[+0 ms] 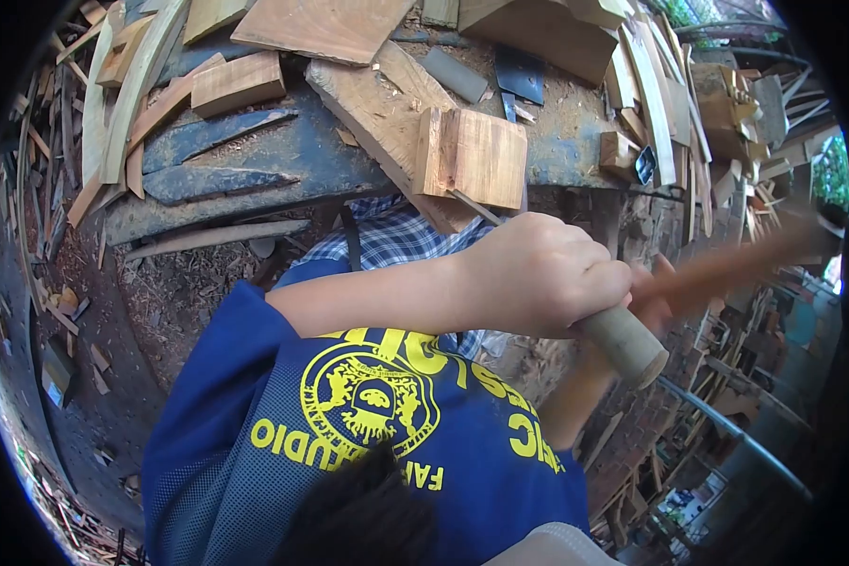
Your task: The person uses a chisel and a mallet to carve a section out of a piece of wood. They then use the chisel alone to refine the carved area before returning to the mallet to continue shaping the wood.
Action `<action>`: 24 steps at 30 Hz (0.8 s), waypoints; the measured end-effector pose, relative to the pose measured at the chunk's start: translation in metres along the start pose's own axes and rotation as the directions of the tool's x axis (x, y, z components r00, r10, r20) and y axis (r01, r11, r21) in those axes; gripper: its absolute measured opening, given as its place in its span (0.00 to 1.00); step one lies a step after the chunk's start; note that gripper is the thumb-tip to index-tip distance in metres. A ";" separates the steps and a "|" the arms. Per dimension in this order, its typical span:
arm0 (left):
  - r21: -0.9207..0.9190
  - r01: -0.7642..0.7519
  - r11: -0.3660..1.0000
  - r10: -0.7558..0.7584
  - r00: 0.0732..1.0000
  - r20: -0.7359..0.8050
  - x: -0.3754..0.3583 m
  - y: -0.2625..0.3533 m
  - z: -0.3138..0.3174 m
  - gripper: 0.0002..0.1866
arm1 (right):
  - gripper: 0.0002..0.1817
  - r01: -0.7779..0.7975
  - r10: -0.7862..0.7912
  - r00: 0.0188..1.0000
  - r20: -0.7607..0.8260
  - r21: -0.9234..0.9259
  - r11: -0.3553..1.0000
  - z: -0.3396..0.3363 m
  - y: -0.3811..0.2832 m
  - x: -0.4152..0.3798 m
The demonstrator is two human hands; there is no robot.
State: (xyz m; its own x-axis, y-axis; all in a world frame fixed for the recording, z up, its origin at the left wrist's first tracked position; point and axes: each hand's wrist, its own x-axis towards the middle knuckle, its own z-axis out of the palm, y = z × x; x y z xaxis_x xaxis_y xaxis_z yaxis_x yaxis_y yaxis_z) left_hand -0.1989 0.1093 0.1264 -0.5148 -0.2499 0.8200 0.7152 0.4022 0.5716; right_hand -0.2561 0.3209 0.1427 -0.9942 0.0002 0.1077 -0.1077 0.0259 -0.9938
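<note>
My left hand is closed around the thick round wooden handle of a chisel. The chisel's narrow metal blade reaches past my knuckles to the near side of a wooden block, where a small notch shows. That block rests on a rough plank. Partly hidden behind the left hand, my right hand grips a reddish wooden handle, smeared by motion. Its far end, towards the right edge, is too blurred and dark to make out.
A worn dark bench carries a wood block, a wide board, a grey stone-like bar and a dark metal plate. Long wood strips lean at left. Offcuts are piled at right. Shavings cover the ground.
</note>
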 end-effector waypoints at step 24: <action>0.102 0.067 0.992 -0.067 0.998 -0.010 0.001 -0.007 0.007 0.12 | 0.45 0.105 -0.048 0.989 0.141 -0.427 0.898 0.005 -0.129 -0.127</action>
State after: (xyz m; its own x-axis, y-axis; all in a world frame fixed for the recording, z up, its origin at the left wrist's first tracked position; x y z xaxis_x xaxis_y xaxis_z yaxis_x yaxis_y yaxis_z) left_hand -0.2077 0.1125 0.1225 -0.5564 -0.2852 0.7804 0.6268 0.4725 0.6196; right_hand -0.1163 0.3123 0.2574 -0.9783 -0.1422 0.1507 -0.1996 0.4505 -0.8702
